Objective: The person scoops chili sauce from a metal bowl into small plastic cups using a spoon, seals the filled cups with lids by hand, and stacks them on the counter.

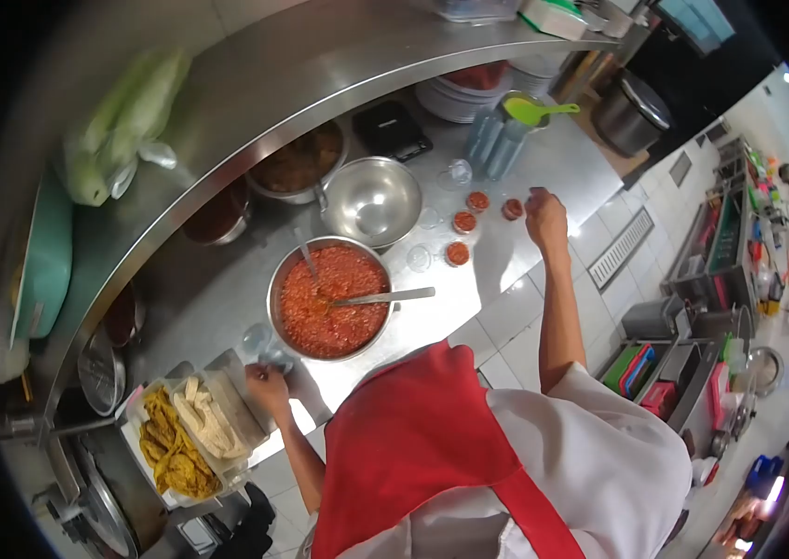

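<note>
A steel bowl [272,321] of chunky red sauce [306,312] stands on the steel counter, with a long-handled steel utensil [385,298] and a second handle [304,250] resting in it. My left hand [269,388] is closed by the counter's front edge, close to small clear plastic cups [258,339]. My right hand [545,222] has curled fingers beside a small cup of red sauce [512,209], apart from it. What either hand holds, if anything, is hidden. Other filled cups [457,253] stand between that hand and the bowl, near clear lids or cups [420,258].
An empty steel bowl [372,203], a black scale [392,130] and stacked plates [448,101] are behind. Blue-tinted bottles [504,149] stand at the back right. A steel shelf [255,70] overhangs the counter. Containers of yellow food [174,445] and pale strips [213,419] sit at left.
</note>
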The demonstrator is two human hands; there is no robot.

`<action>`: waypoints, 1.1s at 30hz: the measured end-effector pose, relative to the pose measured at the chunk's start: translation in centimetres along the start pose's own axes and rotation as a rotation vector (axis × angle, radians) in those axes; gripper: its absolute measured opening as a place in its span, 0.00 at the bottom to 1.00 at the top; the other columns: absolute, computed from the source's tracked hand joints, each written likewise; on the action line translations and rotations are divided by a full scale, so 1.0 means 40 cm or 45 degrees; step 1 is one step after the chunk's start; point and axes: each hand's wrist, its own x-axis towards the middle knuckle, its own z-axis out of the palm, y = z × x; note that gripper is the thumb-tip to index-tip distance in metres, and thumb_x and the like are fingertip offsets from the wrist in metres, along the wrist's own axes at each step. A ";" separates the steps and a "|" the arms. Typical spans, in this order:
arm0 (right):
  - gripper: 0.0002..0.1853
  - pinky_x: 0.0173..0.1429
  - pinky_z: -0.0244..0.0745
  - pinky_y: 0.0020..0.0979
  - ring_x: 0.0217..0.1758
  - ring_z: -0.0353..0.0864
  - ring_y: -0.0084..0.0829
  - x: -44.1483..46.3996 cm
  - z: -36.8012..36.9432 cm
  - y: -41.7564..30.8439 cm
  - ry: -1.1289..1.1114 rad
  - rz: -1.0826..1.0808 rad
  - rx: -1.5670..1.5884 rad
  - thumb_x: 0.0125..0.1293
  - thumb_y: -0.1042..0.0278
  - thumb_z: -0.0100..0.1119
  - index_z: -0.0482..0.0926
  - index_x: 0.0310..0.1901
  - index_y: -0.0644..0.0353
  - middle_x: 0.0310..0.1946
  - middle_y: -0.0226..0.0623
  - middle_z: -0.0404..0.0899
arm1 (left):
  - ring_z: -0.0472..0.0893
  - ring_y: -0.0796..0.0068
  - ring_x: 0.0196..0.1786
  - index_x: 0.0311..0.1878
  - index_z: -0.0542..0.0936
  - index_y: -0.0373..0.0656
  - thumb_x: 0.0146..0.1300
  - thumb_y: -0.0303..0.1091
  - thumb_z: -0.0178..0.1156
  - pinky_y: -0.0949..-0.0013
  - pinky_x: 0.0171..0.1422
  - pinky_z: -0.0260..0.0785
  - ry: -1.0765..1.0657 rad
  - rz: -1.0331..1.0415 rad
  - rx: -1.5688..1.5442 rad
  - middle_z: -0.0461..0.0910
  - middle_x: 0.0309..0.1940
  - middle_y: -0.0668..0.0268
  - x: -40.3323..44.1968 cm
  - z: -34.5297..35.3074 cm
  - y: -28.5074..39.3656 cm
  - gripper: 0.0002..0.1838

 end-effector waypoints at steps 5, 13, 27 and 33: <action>0.29 0.65 0.76 0.54 0.69 0.70 0.62 0.046 0.076 0.272 0.226 0.111 -0.262 0.55 0.81 0.59 0.79 0.61 0.52 0.69 0.56 0.68 | 0.75 0.70 0.39 0.41 0.69 0.40 0.67 0.26 0.54 0.62 0.37 0.74 -0.042 -0.245 -0.435 0.71 0.35 0.64 -0.056 -0.064 -0.019 0.04; 0.28 0.75 0.65 0.53 0.74 0.66 0.60 -0.053 0.128 0.167 0.214 -0.154 -0.413 0.46 0.83 0.59 0.80 0.53 0.57 0.72 0.53 0.66 | 0.85 0.61 0.46 0.52 0.73 0.44 0.63 0.31 0.54 0.67 0.33 0.76 -0.119 -0.572 -0.980 0.81 0.48 0.60 -0.126 -0.116 0.192 0.14; 0.30 0.82 0.43 0.67 0.82 0.51 0.63 -0.055 0.195 0.026 0.015 -0.524 0.197 0.43 0.78 0.57 0.78 0.54 0.50 0.75 0.51 0.61 | 0.86 0.59 0.39 0.61 0.75 0.44 0.67 0.44 0.54 0.65 0.34 0.76 -0.095 -0.568 -1.297 0.84 0.46 0.59 -0.116 -0.163 0.155 0.23; 0.26 0.82 0.50 0.61 0.80 0.55 0.60 -0.112 0.175 -0.022 -0.061 -0.594 0.027 0.43 0.79 0.56 0.78 0.50 0.54 0.73 0.51 0.64 | 0.82 0.65 0.43 0.60 0.79 0.44 0.73 0.53 0.46 0.65 0.37 0.68 -0.372 -0.512 -1.448 0.84 0.48 0.60 -0.112 -0.176 0.152 0.26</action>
